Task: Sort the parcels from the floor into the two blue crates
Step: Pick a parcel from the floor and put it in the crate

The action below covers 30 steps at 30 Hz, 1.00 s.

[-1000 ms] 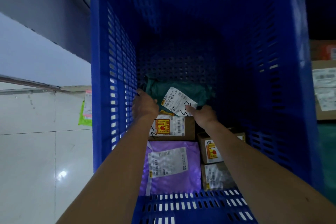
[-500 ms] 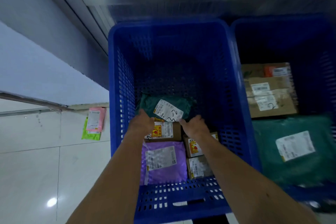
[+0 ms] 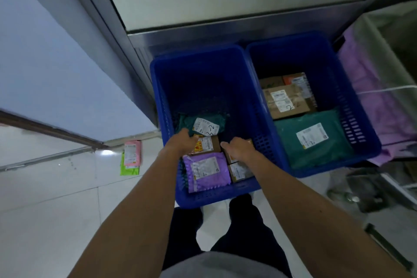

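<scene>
Two blue crates stand side by side on the floor: the left crate (image 3: 161,101) and the right crate (image 3: 361,119). Both my hands are low inside the left one. My left hand (image 3: 181,143) is at the near corner of a dark green bag (image 3: 212,119) with a white label; I cannot tell if it touches it. My right hand (image 3: 239,150) hovers over small cardboard boxes (image 3: 240,172), holding nothing. A purple bag (image 3: 208,172) and a brown box (image 3: 208,145) with a red-yellow sticker lie between my arms. The right crate holds a large green bag (image 3: 316,142) and cardboard boxes (image 3: 284,101).
On the white tile floor at the left lie a pink parcel (image 3: 133,153) and, under it, a lime-green one (image 3: 128,168). A metal cabinet (image 3: 225,29) rises behind the crates. Purple cloth (image 3: 370,97) hangs at the right, with dark clutter (image 3: 372,192) below it.
My head has risen and pulled back, so both crates and my legs now show. The green bag that both hands held has been set down, and my right hand has drawn back from it.
</scene>
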Available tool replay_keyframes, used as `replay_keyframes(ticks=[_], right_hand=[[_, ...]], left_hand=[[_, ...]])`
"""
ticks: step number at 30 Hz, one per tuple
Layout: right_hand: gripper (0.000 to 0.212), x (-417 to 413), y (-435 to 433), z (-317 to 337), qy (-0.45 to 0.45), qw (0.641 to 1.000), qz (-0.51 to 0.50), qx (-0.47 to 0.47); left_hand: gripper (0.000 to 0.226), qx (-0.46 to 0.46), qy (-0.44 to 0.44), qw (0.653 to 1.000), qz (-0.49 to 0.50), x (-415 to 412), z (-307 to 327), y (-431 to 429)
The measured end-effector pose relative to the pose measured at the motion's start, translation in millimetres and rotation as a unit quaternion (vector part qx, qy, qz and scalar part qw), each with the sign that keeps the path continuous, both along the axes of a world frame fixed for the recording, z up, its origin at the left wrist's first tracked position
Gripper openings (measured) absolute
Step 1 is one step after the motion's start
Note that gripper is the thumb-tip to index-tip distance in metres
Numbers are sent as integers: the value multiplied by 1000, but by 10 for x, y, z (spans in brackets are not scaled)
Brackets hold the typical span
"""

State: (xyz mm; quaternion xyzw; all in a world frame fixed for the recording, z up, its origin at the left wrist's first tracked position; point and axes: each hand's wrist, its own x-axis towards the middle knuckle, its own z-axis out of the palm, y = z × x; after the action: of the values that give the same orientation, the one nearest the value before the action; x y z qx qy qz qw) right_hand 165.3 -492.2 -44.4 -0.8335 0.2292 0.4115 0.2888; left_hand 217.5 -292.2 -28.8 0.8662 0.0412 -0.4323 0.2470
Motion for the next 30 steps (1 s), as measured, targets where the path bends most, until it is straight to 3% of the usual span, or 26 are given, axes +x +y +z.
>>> replay_keyframes(ticks=[4,12,22,30], right_hand=[[44,-255,212,209,-22,999,-27,21],[49,-606,578,560,-69,997,39,-7],[35,-888,1062,620,-86,988,125,-17],[34,-1172,1713,376,-86,980,181,-11]], left_hand=[[63,4,-8,1000,-25,-132,170,208],[55,15,-37,998,-43,-509,517,567],[52,28,-76,996,37,-1215,596,1033],[46,73,-42,991,105,-1589,504,1833]])
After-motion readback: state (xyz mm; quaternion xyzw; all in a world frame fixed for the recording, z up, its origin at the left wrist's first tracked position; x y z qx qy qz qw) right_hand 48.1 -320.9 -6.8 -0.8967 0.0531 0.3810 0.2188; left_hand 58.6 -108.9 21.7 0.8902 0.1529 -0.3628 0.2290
